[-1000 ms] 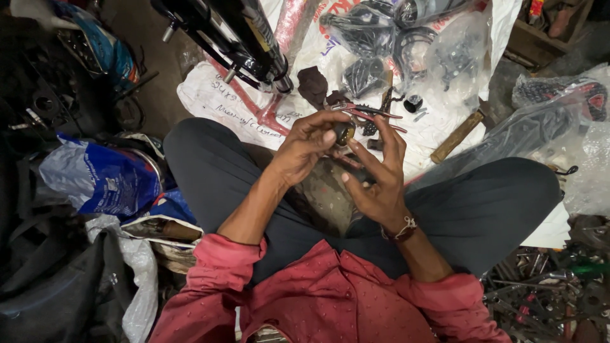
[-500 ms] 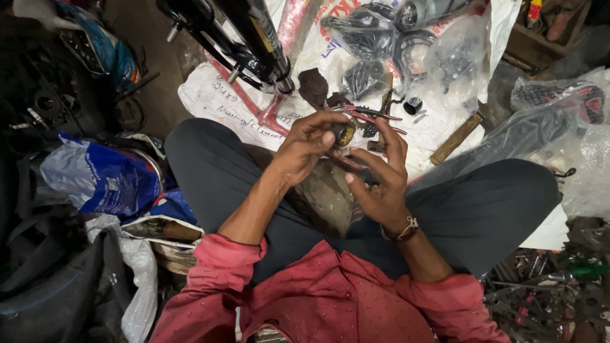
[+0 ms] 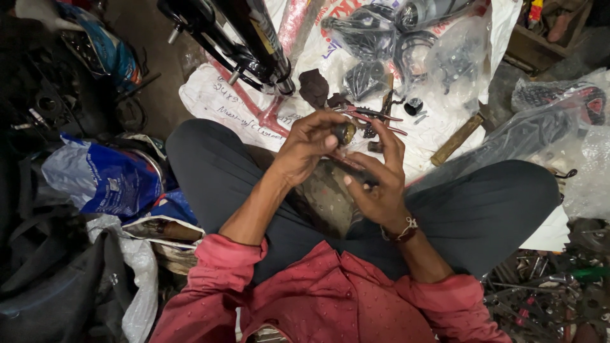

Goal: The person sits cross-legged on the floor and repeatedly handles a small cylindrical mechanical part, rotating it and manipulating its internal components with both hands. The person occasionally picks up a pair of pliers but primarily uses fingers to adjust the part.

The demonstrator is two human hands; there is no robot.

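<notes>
Above the white printed sheet (image 3: pixel 222 101), over the person's crossed legs, both hands met around a small round brass-coloured part (image 3: pixel 346 132). The left hand (image 3: pixel 309 145) was closed on it, fingertips pinching it at the near edge of the sheet, probably so that it could be turned and looked at closely. The right hand (image 3: pixel 376 178) was half open beneath, palm up and fingers spread; something dark seemed to lie against that palm, but I could not tell what. Red-handled pliers (image 3: pixel 375 117) lay on the sheet just beyond the hands, within easy reach. Farther up the sheet lay a black fork tube (image 3: pixel 257 38) and clear bags of parts (image 3: pixel 445 57). Left of the sheet, on the dark cluttered floor, sat a blue bag (image 3: pixel 105 181).
</notes>
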